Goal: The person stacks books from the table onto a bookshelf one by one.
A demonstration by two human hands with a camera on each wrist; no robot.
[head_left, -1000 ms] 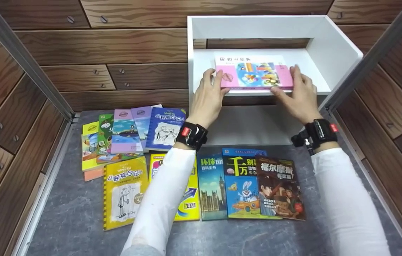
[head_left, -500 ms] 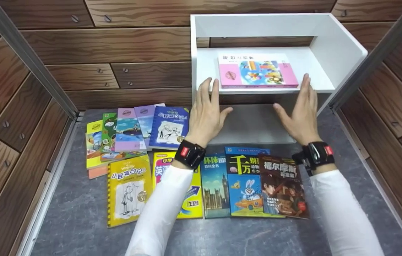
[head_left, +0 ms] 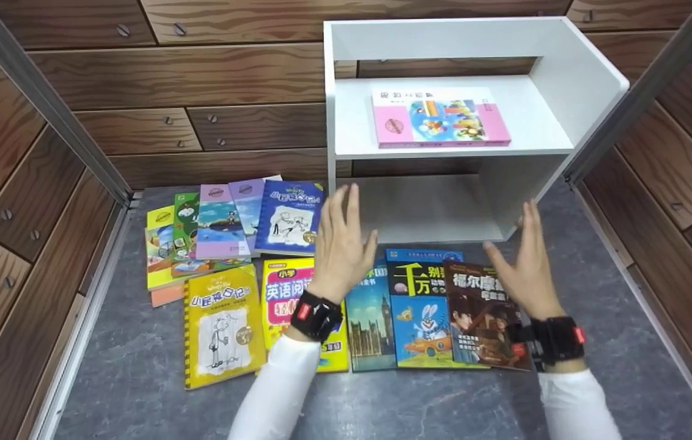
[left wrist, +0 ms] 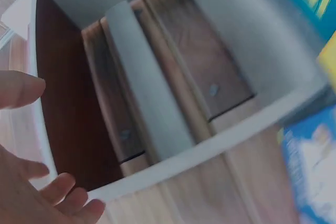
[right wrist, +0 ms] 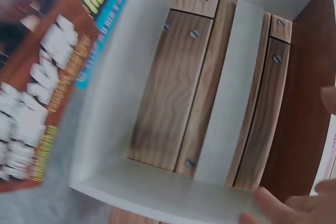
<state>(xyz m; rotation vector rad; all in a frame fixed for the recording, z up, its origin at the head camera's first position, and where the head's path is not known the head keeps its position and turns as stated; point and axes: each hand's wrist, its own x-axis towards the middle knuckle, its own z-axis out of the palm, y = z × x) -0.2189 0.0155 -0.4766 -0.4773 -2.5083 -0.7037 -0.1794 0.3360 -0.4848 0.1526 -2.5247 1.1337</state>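
A pink-and-white book (head_left: 444,122) lies flat on the upper shelf of a white two-tier bookshelf (head_left: 557,116). My left hand (head_left: 344,250) hovers in front of the shelf's lower left, fingers extended and holding nothing. It overlaps the blue comic-style book (head_left: 288,217) and the yellow English reading book (head_left: 288,287) in the head view. Over the brown detective book (head_left: 483,318) hangs my right hand (head_left: 526,263), its fingers straight and thumb spread. Both wrist views look into the bookshelf's lower compartment (right wrist: 226,93), with fingertips showing at the edge.
On the grey floor, a yellow comic-style book (head_left: 224,330), a teal encyclopedia (head_left: 370,330) and a blue rabbit-cover book (head_left: 422,324) lie in a front row. Several overlapping books, among them a purple-edged one (head_left: 220,220), lie back left. Wood-patterned walls (head_left: 199,73) surround the area.
Both hands have let go of the pink-and-white book and drawn back down toward the books on the floor. The book stays on the upper shelf.
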